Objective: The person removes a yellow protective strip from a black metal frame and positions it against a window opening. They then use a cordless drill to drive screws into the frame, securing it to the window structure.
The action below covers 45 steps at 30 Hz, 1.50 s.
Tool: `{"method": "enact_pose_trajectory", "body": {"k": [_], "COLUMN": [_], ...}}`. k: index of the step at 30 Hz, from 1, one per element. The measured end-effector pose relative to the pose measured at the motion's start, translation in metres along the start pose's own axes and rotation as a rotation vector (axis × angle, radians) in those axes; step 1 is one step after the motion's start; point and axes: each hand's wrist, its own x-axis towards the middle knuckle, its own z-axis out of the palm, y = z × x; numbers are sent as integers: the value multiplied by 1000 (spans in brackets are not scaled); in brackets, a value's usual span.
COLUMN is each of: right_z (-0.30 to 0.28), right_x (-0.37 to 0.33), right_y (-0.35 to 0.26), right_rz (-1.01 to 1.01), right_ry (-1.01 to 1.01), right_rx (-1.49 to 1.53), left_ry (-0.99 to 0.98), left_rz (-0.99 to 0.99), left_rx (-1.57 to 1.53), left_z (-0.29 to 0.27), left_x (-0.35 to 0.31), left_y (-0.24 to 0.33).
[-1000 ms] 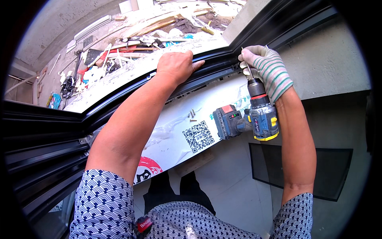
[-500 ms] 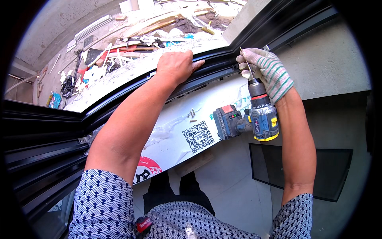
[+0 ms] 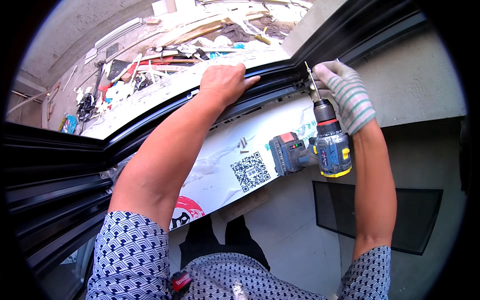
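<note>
My bare left hand [image 3: 223, 84] is closed over the outer edge of a black window frame [image 3: 270, 75], its thumb stretched along the frame to the right. My right hand [image 3: 348, 95], in a white knitted glove with green stripes, is beside the bit of a cordless drill [image 3: 331, 145]. Its fingers are curled and partly hidden, and a tiny tip of something shows above them. The drill rests on the white board, its thin bit [image 3: 311, 77] pointing away from me toward the frame and its battery [image 3: 286, 154] to the left.
Several small screws [image 3: 243, 144] lie on the white printed board [image 3: 215, 170] under the frame. Dark frame profiles [image 3: 55, 175] fill the left. Beyond the opening is a heap of rubble and planks [image 3: 150, 65]. A dark mesh panel [image 3: 380, 215] is at lower right.
My right hand has shifted slightly right, away from the drill bit, leaving more of the bit visible. My left hand stays on the frame, and the drill has hardly moved.
</note>
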Motion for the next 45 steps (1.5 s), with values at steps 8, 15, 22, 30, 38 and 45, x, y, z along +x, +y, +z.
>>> {"method": "enact_pose_trajectory", "body": {"k": [8, 15, 22, 30, 38, 45], "right_z": [81, 178, 186, 173, 179, 180], "right_x": [-100, 18, 82, 107, 103, 95], "right_y": [-34, 42, 56, 68, 67, 63], "right_rz": [-628, -576, -344, -319, -409, -460], "right_ry": [281, 434, 41, 82, 258, 332], "right_rx": [-75, -199, -521, -805, -695, -624], "left_ry": [-36, -108, -86, -9, 65, -54], "left_rz": [-26, 21, 5, -31, -57, -116], "left_rx": [-11, -30, -25, -80, -100, -67], "left_z": [3, -13, -2, 0, 5, -19], "left_x": [2, -6, -2, -3, -9, -46], "left_y": [-2, -2, -8, -6, -10, -30]}}
